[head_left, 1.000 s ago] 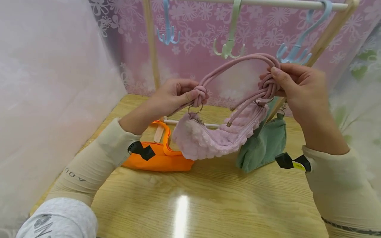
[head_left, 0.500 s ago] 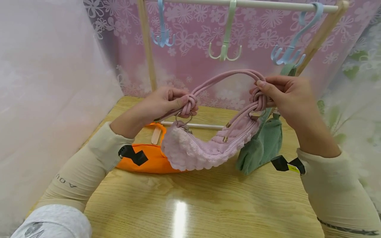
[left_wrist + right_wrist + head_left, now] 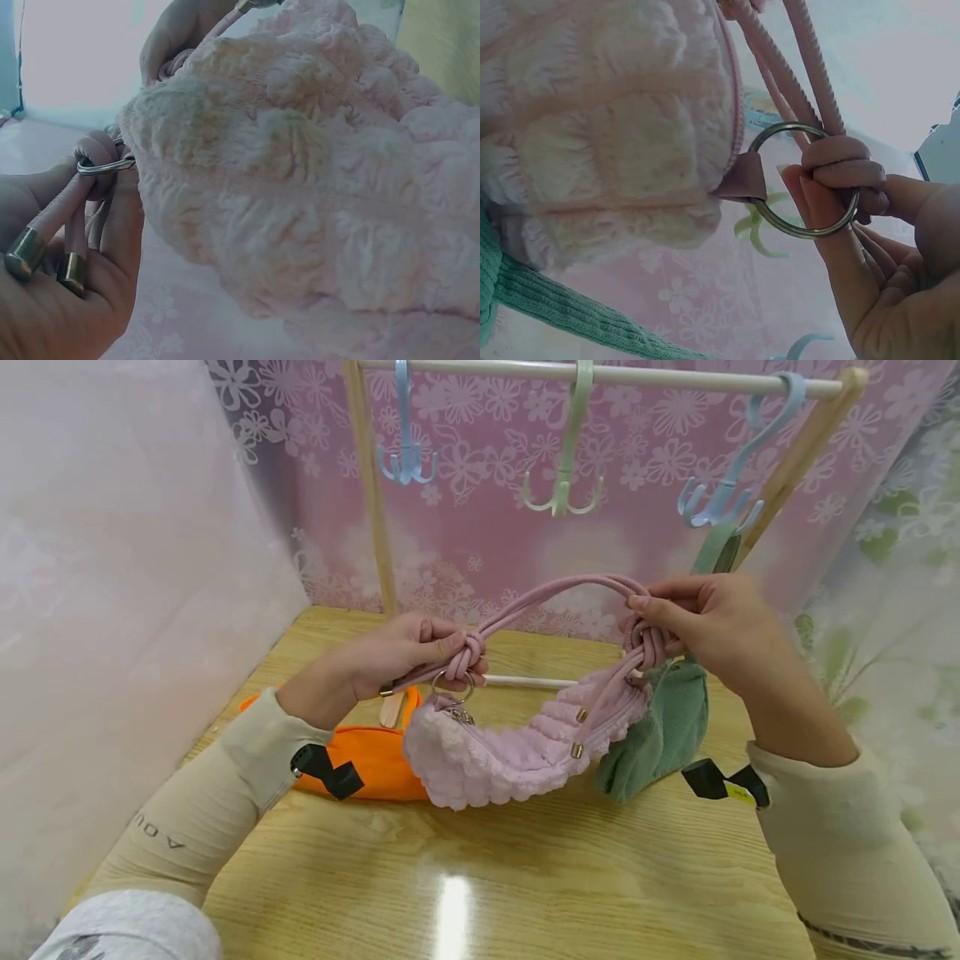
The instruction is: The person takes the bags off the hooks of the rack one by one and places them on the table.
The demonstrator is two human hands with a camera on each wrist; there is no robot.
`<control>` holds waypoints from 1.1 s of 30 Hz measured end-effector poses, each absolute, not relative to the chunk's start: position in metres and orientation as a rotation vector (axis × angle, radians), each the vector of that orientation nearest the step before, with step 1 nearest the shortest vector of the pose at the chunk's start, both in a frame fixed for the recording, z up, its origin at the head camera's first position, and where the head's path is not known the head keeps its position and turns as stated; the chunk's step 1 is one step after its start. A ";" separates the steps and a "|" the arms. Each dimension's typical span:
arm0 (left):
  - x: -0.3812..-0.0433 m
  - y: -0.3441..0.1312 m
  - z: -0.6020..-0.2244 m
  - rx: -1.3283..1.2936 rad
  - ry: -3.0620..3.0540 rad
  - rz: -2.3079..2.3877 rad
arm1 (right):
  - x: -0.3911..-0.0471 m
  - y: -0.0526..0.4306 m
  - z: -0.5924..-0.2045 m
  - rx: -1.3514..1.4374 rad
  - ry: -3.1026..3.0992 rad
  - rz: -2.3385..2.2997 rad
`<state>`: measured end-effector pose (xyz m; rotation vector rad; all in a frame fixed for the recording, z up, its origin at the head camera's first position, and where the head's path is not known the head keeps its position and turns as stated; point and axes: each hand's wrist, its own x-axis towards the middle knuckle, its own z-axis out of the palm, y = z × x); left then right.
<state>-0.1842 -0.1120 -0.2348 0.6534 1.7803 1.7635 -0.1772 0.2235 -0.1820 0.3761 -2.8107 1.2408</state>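
A puffy pink handbag point(image 3: 495, 760) hangs between my two hands by its knotted cord strap point(image 3: 558, 585). My left hand point(image 3: 405, 652) pinches the strap's knot at the left end, just above a metal ring point(image 3: 105, 166). At the right end, my right hand point(image 3: 712, 622) grips the other knot, and a second metal ring point(image 3: 806, 180) joins it to the bag in the right wrist view. Cord ends with brass-coloured tips point(image 3: 71, 271) lie across the left palm. The bag is held above the table, its zip side facing up.
An orange bag point(image 3: 367, 764) lies behind the left forearm. At the right, a green corduroy bag point(image 3: 667, 727) hangs by its strap below a blue hook point(image 3: 720, 502). A green hook point(image 3: 562, 493) and another blue hook point(image 3: 407, 460) hang from the white rail point(image 3: 495, 368).
Both hands have lowered the pink bag and shifted it slightly left, keeping their hold on the knots. The head view has also moved a little, bringing more of the rail into sight.
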 end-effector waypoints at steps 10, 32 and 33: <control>-0.179 -0.113 -0.240 0.630 1.675 1.774 | -0.170 0.229 -0.177 0.470 -2.859 1.209; -0.189 -0.119 -0.287 0.451 1.539 1.769 | -0.178 0.227 -0.190 0.847 -3.110 1.475; -0.192 -0.119 -0.290 0.446 1.560 1.771 | -0.179 0.224 -0.193 0.830 -3.121 1.462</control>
